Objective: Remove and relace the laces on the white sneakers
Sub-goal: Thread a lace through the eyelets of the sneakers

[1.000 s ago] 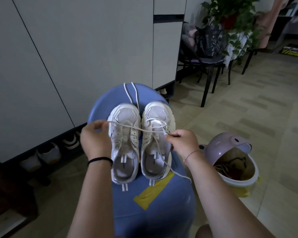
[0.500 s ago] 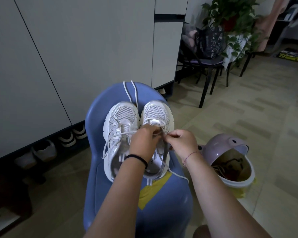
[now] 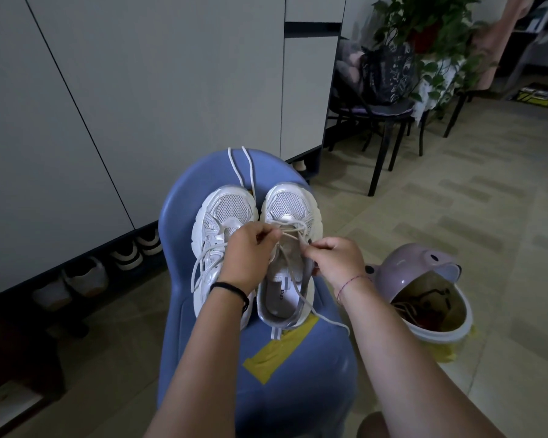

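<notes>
Two white sneakers stand side by side on a blue chair seat [image 3: 298,374], toes pointing away from me. Over the right sneaker [image 3: 290,210] both hands work its white lace [image 3: 293,230]. My left hand [image 3: 250,254] pinches the lace near the lower eyelets and covers part of the left sneaker [image 3: 225,213]. My right hand [image 3: 336,260] pinches another strand at the right sneaker's right edge. A loose lace end [image 3: 328,322] trails off the heel onto the seat. Two lace ends [image 3: 239,165] lie past the toes on the chair back.
A pink-lidded white bin [image 3: 424,292] stands on the floor at the right. White cabinet doors [image 3: 140,90] fill the left, with shoes [image 3: 133,254] in the gap beneath. A black chair [image 3: 383,121] with a bag and a potted plant [image 3: 431,33] stand behind. Yellow tape [image 3: 279,349] sticks to the seat.
My left hand moved from the left sneaker's outer side across to the right sneaker's laces and now pinches them there. My right hand stayed at the right sneaker.
</notes>
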Action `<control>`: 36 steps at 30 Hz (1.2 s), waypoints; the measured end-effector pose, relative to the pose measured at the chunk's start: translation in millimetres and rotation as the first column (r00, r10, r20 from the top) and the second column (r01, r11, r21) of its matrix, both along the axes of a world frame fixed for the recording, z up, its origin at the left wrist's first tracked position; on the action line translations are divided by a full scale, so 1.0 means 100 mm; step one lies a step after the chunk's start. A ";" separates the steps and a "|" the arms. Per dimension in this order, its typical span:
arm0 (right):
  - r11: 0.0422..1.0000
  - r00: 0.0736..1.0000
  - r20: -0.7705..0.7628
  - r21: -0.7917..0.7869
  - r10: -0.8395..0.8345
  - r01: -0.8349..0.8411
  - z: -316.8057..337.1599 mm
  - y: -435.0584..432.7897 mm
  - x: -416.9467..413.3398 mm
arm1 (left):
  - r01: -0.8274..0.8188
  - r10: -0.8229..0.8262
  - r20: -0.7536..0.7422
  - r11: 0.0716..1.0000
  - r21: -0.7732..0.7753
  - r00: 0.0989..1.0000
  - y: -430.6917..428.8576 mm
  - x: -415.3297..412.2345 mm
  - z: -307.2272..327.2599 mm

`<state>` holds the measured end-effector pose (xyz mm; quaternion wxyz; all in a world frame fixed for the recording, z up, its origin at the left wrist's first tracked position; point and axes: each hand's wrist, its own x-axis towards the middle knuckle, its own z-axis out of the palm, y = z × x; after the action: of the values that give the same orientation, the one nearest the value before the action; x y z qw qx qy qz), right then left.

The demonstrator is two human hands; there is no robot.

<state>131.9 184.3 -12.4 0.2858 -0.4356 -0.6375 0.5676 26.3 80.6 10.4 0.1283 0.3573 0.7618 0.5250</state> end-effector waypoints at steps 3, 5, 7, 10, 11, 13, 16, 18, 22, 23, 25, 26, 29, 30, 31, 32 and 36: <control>1.000 1.000 -0.010 -0.015 0.011 -0.011 0.01 -0.01 0.01 | -0.044 0.043 -0.037 0.999 -0.011 0.998 -0.05 0.01 0.02; 1.000 1.000 0.000 0.008 0.017 -0.017 0.00 0.00 0.01 | -0.072 0.071 -0.058 0.997 -0.018 0.996 -0.06 0.01 0.00; 0.997 0.999 0.028 0.061 0.038 -0.040 -0.01 0.00 -0.01 | -0.069 0.066 -0.061 0.996 -0.049 0.996 -0.04 0.03 -0.02; 0.990 0.995 0.010 0.098 0.097 -0.097 0.01 0.00 -0.06 | -0.051 0.044 -0.078 0.994 -0.097 0.996 -0.04 0.05 -0.05; 0.988 0.994 0.007 0.104 0.113 -0.113 0.02 0.00 -0.07 | -0.059 0.052 -0.069 0.994 -0.093 0.996 -0.05 0.04 -0.05; 0.985 0.991 -0.003 0.115 0.132 -0.131 0.02 -0.01 -0.08 | -0.068 0.065 -0.042 0.994 -0.082 0.997 -0.08 0.03 -0.04; 0.980 0.990 -0.008 0.141 0.144 -0.141 0.00 -0.01 -0.06 | -0.062 0.058 -0.044 0.993 -0.100 0.997 -0.10 0.01 -0.03; 0.980 0.990 -0.014 0.145 0.143 -0.140 0.00 -0.01 -0.05 | -0.065 0.059 -0.054 0.992 -0.109 0.997 -0.10 0.01 -0.04; 0.983 0.989 -0.059 0.134 0.135 -0.126 0.00 0.00 -0.08 | -0.084 0.073 -0.081 0.985 -0.152 0.994 -0.09 0.00 -0.06; 0.984 0.989 -0.064 0.127 0.136 -0.127 0.01 0.00 -0.08 | -0.087 0.074 -0.086 0.982 -0.166 0.994 -0.09 0.00 -0.07; 0.986 0.989 -0.065 0.110 0.136 -0.128 0.01 0.00 -0.09 | -0.089 0.071 -0.098 0.978 -0.191 0.993 -0.08 0.01 -0.07; 0.987 0.989 -0.062 0.101 0.133 -0.127 0.01 -0.01 -0.10 | -0.090 0.072 -0.100 0.977 -0.195 0.992 -0.08 0.01 -0.07; 0.990 0.990 -0.055 0.071 0.128 -0.124 -0.01 -0.02 -0.12 | -0.096 0.080 -0.093 0.978 -0.187 0.992 -0.08 0.01 -0.06; 0.989 0.991 -0.046 0.076 0.129 -0.125 -0.02 -0.02 -0.12 | -0.097 0.081 -0.092 0.978 -0.186 0.992 -0.08 0.01 -0.06; 0.989 0.991 -0.040 0.083 0.128 -0.125 -0.02 -0.01 -0.12 | -0.095 0.079 -0.091 0.978 -0.186 0.993 -0.08 0.01 -0.06; 0.989 0.991 -0.042 0.087 0.125 -0.121 -0.03 0.00 -0.11 | -0.091 0.075 -0.091 0.978 -0.188 0.993 -0.08 0.01 -0.06; 0.993 0.994 -0.077 0.096 0.078 -0.071 -0.06 0.06 -0.08 | -0.089 0.071 -0.099 0.978 -0.191 0.993 -0.08 0.01 -0.05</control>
<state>124.3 190.2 -18.9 0.3098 -0.3746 -0.6669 0.5647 27.7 72.6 5.4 0.1065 0.3357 0.8283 0.4358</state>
